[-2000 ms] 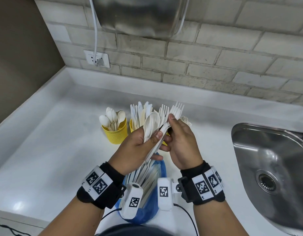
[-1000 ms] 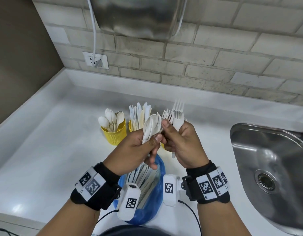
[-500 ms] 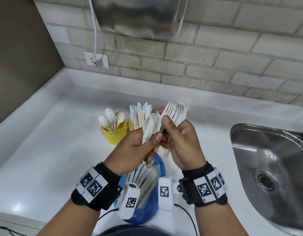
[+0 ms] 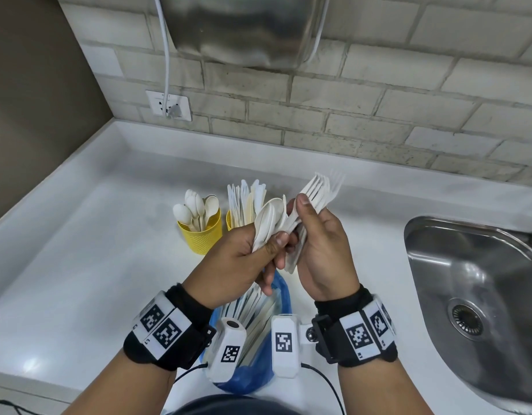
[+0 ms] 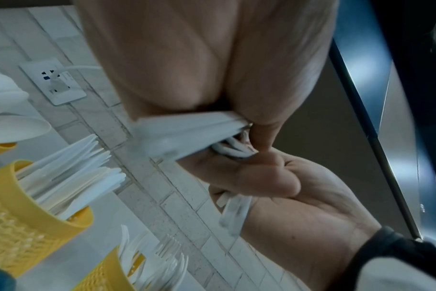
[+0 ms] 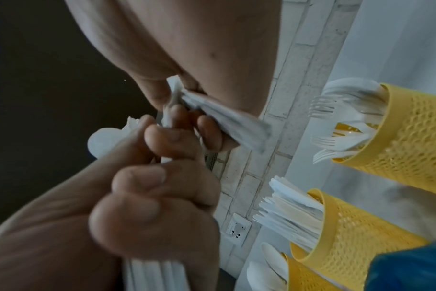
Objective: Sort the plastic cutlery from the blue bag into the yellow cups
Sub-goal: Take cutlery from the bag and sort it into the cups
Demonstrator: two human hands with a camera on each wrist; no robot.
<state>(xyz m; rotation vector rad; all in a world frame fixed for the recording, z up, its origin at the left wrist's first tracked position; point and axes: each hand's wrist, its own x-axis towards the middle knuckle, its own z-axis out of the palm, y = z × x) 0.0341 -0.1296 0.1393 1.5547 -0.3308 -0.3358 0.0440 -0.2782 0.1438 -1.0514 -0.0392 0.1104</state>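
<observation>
My left hand [image 4: 267, 250] grips a bundle of white spoons [image 4: 270, 217] and other cutlery, whose handles reach down into the blue bag [image 4: 252, 375]. Touching it on the right, my right hand [image 4: 303, 223] holds several white forks [image 4: 315, 193], tines up and to the right. Behind my hands stand a yellow cup [image 4: 201, 235] of spoons and a yellow cup [image 4: 229, 220] of knives. The fork cup [image 6: 406, 147] is hidden in the head view but shows in the right wrist view, as does the knife cup [image 6: 349, 236]. The left wrist view has the knife cup [image 5: 25, 216] too.
A steel sink [image 4: 483, 280] is sunk into the white counter [image 4: 79, 265] at the right. A tiled wall with a socket [image 4: 169, 109] and a metal dispenser [image 4: 243, 25] stands behind. A dark wall closes the left side.
My right hand has drawn a fork out of the left hand's bundle and added it to its own forks, which now tilt up to the right. The left hand has stayed put.
</observation>
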